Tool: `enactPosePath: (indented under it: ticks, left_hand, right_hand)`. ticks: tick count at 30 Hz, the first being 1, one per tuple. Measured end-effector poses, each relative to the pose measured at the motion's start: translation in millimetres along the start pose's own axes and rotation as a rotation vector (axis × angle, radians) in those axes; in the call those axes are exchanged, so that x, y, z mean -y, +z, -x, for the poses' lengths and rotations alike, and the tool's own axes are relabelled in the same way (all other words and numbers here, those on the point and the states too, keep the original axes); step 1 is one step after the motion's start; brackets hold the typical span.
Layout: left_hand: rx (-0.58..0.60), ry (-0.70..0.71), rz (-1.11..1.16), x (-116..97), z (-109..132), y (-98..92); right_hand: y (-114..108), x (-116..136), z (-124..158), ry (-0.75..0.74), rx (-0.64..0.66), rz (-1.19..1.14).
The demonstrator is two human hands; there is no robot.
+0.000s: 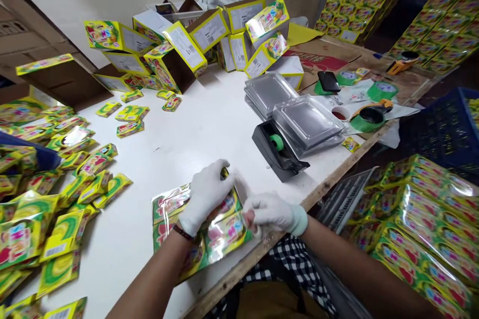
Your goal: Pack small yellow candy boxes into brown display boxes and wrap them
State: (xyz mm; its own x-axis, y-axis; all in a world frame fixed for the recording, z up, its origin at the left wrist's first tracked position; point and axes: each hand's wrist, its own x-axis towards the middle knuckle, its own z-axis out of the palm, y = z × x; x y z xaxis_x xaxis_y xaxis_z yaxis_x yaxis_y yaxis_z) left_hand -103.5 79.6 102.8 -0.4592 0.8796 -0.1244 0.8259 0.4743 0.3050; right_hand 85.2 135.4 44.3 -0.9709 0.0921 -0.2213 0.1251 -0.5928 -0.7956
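A flat block of glossy green, yellow and red packs point(224, 234) lies at the table's front edge. My left hand point(207, 192), in a white glove, rests on top of it with curled fingers; what its fingertips hold, if anything, is hidden. At the block's right edge, my right hand point(271, 213) has its gloved fingers bent together, one bare fingertip showing; anything between them is too small to tell. Behind the hands stands a black tape dispenser point(279, 152) with a green roll, beside stacked clear plastic trays point(309, 122).
Loose small boxes point(75, 179) are heaped on the left of the white table point(179, 139). Larger printed cartons point(209, 30) are piled at the back. Tape rolls point(381, 90), a phone point(329, 81) and a cup point(340, 113) lie right. Wrapped packs point(422, 229) are stacked beyond the edge.
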Motion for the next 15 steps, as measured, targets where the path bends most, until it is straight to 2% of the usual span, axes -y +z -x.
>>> enactPosePath:
  ticks: [3, 5, 8, 10, 11, 13, 15]
  left_hand:
    - [-0.014, 0.122, 0.047, 7, 15, 7.3]
    - [0.014, 0.188, 0.094, 12, 17, 9.8]
    - [0.08, 0.287, 0.16, 16, 13, 7.3]
    - [0.02, 0.334, 0.224, 14, 14, -0.4]
    - [-0.047, 0.338, 0.266, 13, 18, -6.2]
    - [-0.188, 0.294, 0.343, 9, 31, -19.4]
    - [-0.225, 0.241, 0.369, 7, 53, -30.0]
  right_hand:
    - [2, 3, 3, 0.157, 0.121, 0.18]
    - [0, 16, 9, 0.147, 0.114, 0.383]
    - [-2, 45, 11, 0.045, 0.088, 0.758]
    - [1, 64, 9, -0.022, 0.081, 0.932]
    - [4, 71, 7, -0.049, 0.073, 0.975]
    - [9, 81, 6, -0.091, 0.035, 1.008]
    - [14, 85, 7, -0.103, -0.044, 1.026]
